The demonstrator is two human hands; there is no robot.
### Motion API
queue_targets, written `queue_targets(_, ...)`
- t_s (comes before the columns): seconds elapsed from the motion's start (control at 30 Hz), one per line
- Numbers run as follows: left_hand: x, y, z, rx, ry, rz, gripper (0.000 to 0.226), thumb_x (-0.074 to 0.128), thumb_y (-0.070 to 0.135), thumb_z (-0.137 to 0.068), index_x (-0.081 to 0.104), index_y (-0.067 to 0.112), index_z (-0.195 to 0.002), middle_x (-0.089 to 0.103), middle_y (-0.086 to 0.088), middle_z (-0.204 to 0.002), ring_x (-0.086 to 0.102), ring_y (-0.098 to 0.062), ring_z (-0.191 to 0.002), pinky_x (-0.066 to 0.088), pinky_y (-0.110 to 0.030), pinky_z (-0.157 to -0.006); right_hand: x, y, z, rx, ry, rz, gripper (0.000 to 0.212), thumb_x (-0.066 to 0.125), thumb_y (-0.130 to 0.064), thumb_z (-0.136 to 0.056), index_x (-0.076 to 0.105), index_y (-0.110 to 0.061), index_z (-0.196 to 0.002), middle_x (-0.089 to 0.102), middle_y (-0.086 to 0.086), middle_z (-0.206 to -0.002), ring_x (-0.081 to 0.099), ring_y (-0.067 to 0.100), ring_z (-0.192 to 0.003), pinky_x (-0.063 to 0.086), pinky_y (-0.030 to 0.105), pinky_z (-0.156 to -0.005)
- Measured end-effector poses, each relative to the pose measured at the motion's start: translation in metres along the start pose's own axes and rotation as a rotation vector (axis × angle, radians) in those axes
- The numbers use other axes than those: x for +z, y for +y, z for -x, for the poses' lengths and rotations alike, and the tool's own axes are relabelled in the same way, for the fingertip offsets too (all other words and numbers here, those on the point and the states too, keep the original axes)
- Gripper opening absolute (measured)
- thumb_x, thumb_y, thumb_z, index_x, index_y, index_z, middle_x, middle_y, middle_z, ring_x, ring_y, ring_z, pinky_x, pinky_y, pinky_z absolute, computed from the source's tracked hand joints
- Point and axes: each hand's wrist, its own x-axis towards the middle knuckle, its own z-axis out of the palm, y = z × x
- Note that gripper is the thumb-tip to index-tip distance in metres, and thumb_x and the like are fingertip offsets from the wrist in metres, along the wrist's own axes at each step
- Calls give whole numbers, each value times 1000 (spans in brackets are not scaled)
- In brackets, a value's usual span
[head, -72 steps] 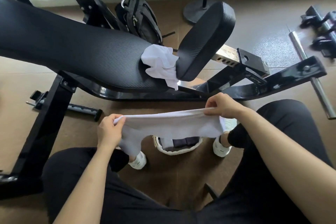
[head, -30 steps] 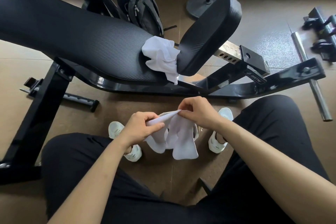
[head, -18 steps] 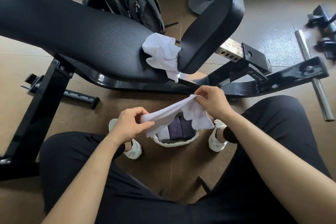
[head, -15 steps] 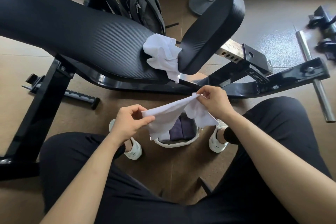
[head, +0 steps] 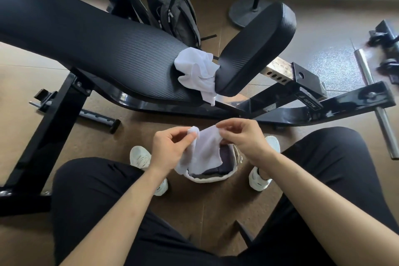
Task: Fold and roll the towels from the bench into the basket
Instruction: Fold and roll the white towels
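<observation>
- One white towel (head: 205,151) is being pinched by the left hand (head: 170,149) and right hand (head: 244,138) above the basket (head: 216,177).
- One crumpled towel (head: 197,71) is lying on the bench (head: 97,49).

Faint numerals 2, 3 and 4 sit above the holes on the steel adjustment bar (head: 278,71), while the logo lettering on the black bench frame (head: 309,102) is too blurred to read.
</observation>
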Motion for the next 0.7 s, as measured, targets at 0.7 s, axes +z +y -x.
queue_targets(0.7,9,3,8,14,-181,104,21,73,13,-93,79,14,-113,80,4,-105,74,-13,-102,61,-42,-91,14,-3,3,-237,-57,312,8,83,-18,-84,79,-15,-90,74,-9,-77,71,4,-71,54,14,-62)
